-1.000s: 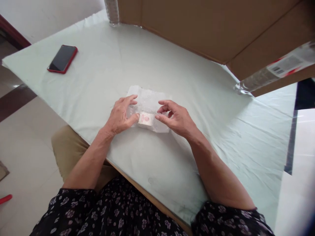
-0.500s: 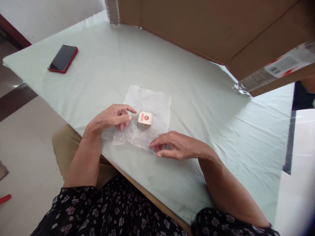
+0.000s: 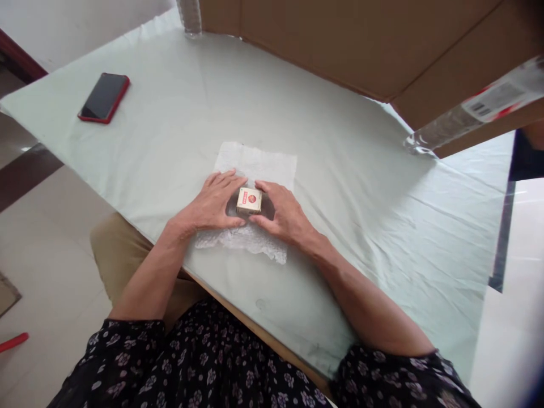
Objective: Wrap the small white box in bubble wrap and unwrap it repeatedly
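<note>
The phone (image 3: 104,97) lies at ten o'clock from the box (image 3: 249,200). The left hand (image 3: 211,202), loosely arched, fingers unclenched, borders the box at nine o'clock, hiding some wrap (image 3: 257,161). The box's small print is unreadable. The right hand (image 3: 285,214), equally loose, arches at three; fingertip contact is unclear. The carton (image 3: 318,45), towards one, is cut off.

The left hand (image 3: 212,201) and right hand (image 3: 283,212) hide parts of a translucent wrapping sheet (image 3: 259,161), while lettering on the small box (image 3: 249,200) between them is too small to read. A cardboard box (image 3: 340,51) runs out of view at far right, its label (image 3: 495,103) illegible; at left, a red object (image 3: 13,342) is cut off.
</note>
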Motion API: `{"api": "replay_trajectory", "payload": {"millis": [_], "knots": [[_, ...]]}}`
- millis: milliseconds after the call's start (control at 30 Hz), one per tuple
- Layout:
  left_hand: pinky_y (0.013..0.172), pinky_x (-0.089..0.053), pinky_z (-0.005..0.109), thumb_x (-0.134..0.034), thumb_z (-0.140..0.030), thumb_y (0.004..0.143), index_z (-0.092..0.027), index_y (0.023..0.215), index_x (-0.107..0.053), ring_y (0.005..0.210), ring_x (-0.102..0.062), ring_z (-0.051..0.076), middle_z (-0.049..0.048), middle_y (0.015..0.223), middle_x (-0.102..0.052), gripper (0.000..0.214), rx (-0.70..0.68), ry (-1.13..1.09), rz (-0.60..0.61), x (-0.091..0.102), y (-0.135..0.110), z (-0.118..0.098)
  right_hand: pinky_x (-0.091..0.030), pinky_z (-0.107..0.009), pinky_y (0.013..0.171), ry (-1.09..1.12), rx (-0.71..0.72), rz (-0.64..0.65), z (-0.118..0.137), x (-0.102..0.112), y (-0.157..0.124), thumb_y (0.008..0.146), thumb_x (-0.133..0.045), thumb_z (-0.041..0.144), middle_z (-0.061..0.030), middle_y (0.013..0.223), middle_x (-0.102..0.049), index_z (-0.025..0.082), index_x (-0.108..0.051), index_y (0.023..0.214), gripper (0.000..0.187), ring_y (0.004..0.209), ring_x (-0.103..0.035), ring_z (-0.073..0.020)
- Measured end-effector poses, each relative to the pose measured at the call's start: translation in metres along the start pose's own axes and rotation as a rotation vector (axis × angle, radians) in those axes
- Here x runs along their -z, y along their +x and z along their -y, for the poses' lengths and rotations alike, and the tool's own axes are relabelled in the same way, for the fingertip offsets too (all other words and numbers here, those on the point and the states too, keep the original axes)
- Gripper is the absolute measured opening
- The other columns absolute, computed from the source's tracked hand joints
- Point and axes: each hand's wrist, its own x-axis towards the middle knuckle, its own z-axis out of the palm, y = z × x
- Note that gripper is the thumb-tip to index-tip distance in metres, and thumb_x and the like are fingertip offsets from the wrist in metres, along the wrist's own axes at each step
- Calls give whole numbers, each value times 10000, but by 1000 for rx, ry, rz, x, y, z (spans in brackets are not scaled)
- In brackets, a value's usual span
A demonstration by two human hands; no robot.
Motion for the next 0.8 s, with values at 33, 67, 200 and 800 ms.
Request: {"api": "replay_trajectory", "payload": {"millis": [33, 67, 200, 800], "knots": [[1257, -111, 580, -863, -427, 615, -222, 1419, -523, 1518, -281, 430, 151, 1545, -474, 897, 1, 17, -12, -4, 1, 1, -437, -522, 1087, -13, -21, 0, -1, -3, 0, 862, -662, 366, -163, 1425, -606, 190, -490, 1430, 618, 1272, -575, -337], [1255, -105, 580, -858, -439, 623, -211, 1431, -509, 1518, -277, 434, 162, 1547, -469, 909, 2, 38, -26, -7, 2, 2, -445, -515, 1073, -24, -46, -10, -3, -5, -1, 869, -643, 341, -158, 1398, -627, 189, -497, 1423, 593, 1237, -597, -331], [1245, -96, 589, -810, -500, 680, -178, 1498, -425, 1529, -254, 434, 187, 1564, -446, 959, 11, 141, -53, -12, 5, 2, -466, -509, 1035, -36, -99, -69, -7, -5, -2, 857, -634, 308, -135, 1341, -667, 208, -532, 1387, 549, 1179, -629, -323], [1199, -309, 561, -702, -488, 816, -190, 1377, -557, 1412, -466, 353, 161, 1460, -562, 651, -109, 259, -235, -9, 5, 3, -551, -544, 892, -115, -301, -352, -65, 73, -36, 759, -736, 492, -119, 1173, -714, 237, -667, 1165, 484, 1070, -672, -325]]}}
